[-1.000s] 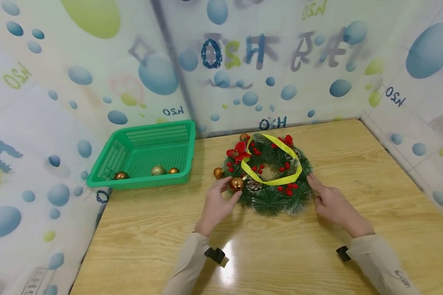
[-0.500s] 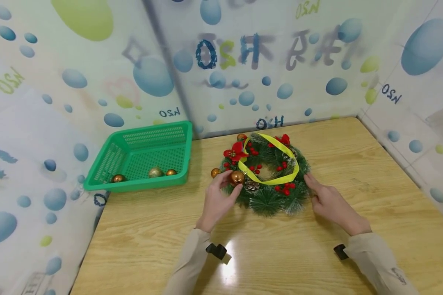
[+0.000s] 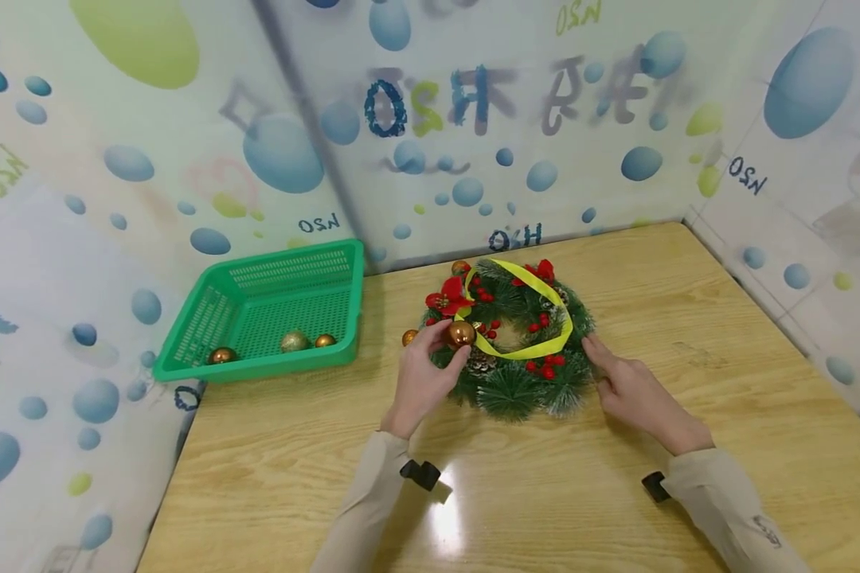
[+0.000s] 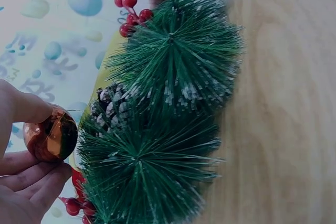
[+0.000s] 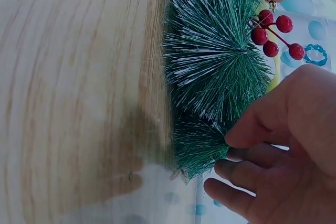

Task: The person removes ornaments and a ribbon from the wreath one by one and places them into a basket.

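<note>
My left hand (image 3: 423,386) pinches a shiny copper Christmas ball (image 3: 462,334) between thumb and fingers, over the left front of a green wreath (image 3: 510,395). In the left wrist view that ball (image 4: 59,141) is raised beside the pine needles and a snow-tipped pine cone (image 4: 109,109). At the wreath's right edge, my right hand (image 3: 639,395) grips the needles, thumb against them in the right wrist view. The wreath carries red flowers (image 3: 450,297), red berries (image 3: 549,366) and a loop of yellow ribbon (image 3: 553,347). Another copper ball (image 3: 409,338) sits at its left edge.
A green plastic basket (image 3: 258,368) stands at the back left of the wooden table (image 3: 272,469). Inside lie a copper ball (image 3: 222,356), a pale gold glittery ball (image 3: 295,341) and a small gold ball (image 3: 325,341). A patterned wall (image 3: 466,191) closes off the back.
My left hand has lifted the copper ball slightly up and inward, from the wreath's left front toward the ribbon. The right hand keeps its place on the wreath's edge. The head view has shifted slightly.
</note>
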Available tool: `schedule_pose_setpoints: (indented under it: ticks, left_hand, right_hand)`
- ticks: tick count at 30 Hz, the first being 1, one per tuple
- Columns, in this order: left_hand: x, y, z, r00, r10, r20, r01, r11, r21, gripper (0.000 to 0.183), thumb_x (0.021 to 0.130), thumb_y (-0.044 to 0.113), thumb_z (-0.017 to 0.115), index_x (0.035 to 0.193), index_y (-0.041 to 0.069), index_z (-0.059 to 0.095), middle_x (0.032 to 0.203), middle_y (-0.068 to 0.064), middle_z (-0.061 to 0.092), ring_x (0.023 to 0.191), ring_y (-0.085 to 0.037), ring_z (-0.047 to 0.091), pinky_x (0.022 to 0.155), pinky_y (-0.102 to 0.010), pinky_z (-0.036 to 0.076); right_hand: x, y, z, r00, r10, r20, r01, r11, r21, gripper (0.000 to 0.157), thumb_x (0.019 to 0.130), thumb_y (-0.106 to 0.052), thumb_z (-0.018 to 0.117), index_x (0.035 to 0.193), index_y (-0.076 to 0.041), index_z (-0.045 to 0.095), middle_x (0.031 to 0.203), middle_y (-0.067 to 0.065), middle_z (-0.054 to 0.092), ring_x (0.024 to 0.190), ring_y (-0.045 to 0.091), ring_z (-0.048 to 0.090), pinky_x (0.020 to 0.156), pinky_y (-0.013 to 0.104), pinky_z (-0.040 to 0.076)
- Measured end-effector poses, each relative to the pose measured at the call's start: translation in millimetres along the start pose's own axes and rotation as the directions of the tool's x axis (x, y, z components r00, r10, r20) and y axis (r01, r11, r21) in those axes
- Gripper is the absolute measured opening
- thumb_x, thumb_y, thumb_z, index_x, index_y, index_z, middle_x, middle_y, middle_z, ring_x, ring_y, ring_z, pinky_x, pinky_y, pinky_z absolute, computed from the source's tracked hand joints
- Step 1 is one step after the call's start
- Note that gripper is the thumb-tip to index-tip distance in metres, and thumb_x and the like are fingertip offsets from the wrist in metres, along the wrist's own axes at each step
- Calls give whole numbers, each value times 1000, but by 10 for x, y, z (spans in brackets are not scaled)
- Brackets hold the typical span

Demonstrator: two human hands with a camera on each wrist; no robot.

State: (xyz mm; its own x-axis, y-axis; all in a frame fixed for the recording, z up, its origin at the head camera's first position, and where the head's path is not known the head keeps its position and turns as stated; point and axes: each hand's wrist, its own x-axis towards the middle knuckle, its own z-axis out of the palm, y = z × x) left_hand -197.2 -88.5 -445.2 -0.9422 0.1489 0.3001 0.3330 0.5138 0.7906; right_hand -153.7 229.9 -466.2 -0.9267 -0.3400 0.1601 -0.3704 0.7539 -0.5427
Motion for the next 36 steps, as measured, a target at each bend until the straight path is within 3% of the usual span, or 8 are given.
schedule_pose_setpoints:
  ticks: [9,19,28,36]
  left_hand:
    - [44,20,-78,999,1,-38,-3,999,-37,50,93,23,75,137,4,61,125,-16,68,109,-32,69,97,-48,58]
    - [34,-83,-248,995,15,-98,-21,997,-68,51,93,21,75,136,-1,60,120,-19,70,107,-35,70,97,-55,57]
    - [71,-157,-521,973,102,-206,-116,992,-57,43,90,9,77,128,-6,64,114,-22,72,103,-35,71,94,-48,60]
    - [98,-230,-822,959,52,-279,-78,994,-82,44,90,9,78,130,-4,64,115,-21,71,104,-34,70,97,-44,59]
  right_hand:
    - [7,-11,-1,1000,1,-6,-1,1000,-2,66,87,15,48,151,14,33,153,37,33,42,1,20,41,20,30]
    - [6,-31,0,1000,1,-10,-1,1000,-18,66,87,13,49,151,13,33,152,38,34,42,1,20,39,21,29]
    - [-27,-3,12,999,-9,-33,8,1000,-27,65,86,12,50,150,15,34,151,39,35,42,1,20,41,21,30]
    - [-12,4,44,999,-30,-43,29,999,-32,66,85,13,52,149,15,35,149,39,36,41,0,19,40,21,31]
